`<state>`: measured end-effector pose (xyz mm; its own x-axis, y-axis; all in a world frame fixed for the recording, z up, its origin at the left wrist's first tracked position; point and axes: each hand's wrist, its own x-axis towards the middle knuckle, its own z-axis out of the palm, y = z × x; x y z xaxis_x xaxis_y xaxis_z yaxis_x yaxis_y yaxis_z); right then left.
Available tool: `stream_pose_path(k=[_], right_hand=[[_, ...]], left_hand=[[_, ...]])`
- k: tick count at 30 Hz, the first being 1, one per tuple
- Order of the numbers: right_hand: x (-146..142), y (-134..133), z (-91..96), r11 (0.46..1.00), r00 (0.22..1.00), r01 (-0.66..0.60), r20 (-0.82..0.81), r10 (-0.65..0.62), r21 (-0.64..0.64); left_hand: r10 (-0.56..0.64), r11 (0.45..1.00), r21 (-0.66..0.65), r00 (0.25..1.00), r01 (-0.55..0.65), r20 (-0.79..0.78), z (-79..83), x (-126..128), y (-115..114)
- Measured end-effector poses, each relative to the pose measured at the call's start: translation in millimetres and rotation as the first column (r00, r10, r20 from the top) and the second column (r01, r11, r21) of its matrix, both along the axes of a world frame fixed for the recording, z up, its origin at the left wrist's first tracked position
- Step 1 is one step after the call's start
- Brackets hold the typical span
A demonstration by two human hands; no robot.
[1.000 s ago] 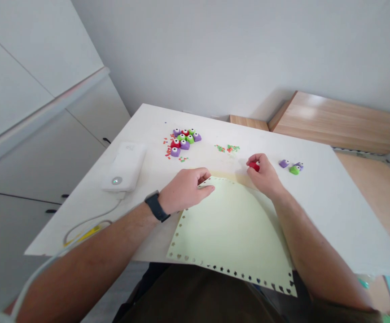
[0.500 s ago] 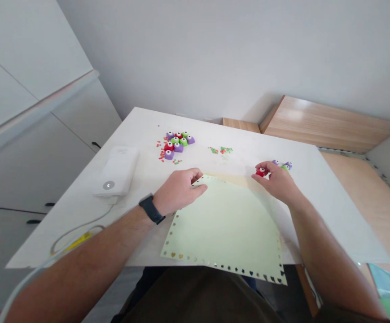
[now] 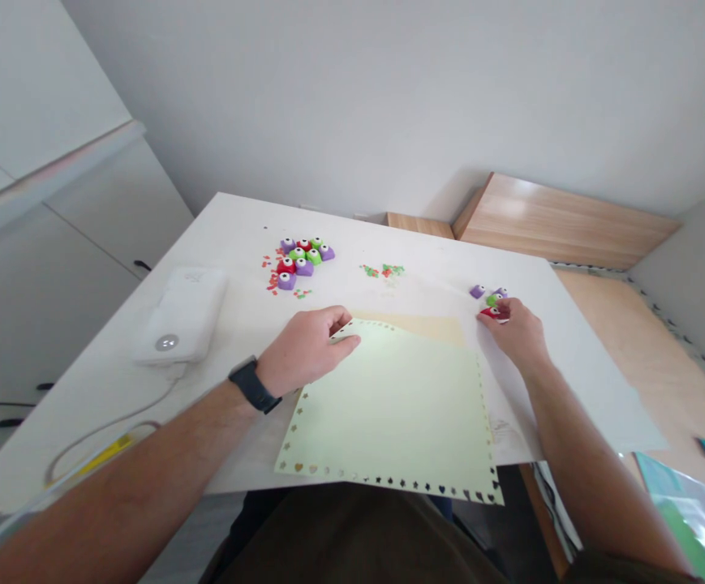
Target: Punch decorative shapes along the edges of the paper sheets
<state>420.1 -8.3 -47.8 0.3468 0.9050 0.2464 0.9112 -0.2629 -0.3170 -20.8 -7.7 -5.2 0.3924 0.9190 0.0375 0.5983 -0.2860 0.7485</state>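
Note:
My left hand (image 3: 309,349) pinches the upper left corner of a pale green sheet of paper (image 3: 389,405). Small star and heart shapes are punched along the sheet's edges, and its lower edge hangs past the table's front. On the right, my right hand (image 3: 518,331) has its fingers around a small red craft punch (image 3: 492,313) at table level. Just beyond it stand a green punch (image 3: 493,300) and purple punches, one of them a purple punch (image 3: 477,291) a little to the left.
Several red, green and purple punches (image 3: 303,267) cluster at the back left, among red paper bits. Red and green confetti (image 3: 382,270) lies mid-table. A yellowish sheet (image 3: 437,326) is under the green one. A white power bank (image 3: 187,312) with a cable sits left.
My right hand has carried the red punch right, away from the paper, to beside the other punches. My left hand keeps its hold on the sheet. The view has shifted slightly.

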Motion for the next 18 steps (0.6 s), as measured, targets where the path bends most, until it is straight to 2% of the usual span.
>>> stream_pose_path(k=[5,9,13,16,18], right_hand=[[-2,4,-2.3,0.995,1.0,-0.009,-0.017,0.011,0.1],[-2,15,-3.8,0.977,0.983,-0.044,0.185,0.005,0.21],[-2,30,-8.3,0.992,0.968,-0.028,0.251,-0.004,0.121],[2,44,-14.5,0.999,0.969,-0.042,0.242,0.039,0.008],[8,53,-18.6,0.997,0.967,-0.073,0.245,0.075,-0.019]], left_hand=[[0.003,1.0,-0.001,1.0,-0.003,-0.005,0.0,0,0],[-0.001,1.0,0.019,1.0,0.001,-0.003,-1.5,0,0],[-0.009,1.0,0.024,1.0,0.009,-0.009,-2.9,-1,0],[-0.013,1.0,0.023,1.0,0.013,-0.019,-4.5,-1,1],[-0.007,1.0,0.017,0.999,0.008,-0.031,-5.6,0,1]])
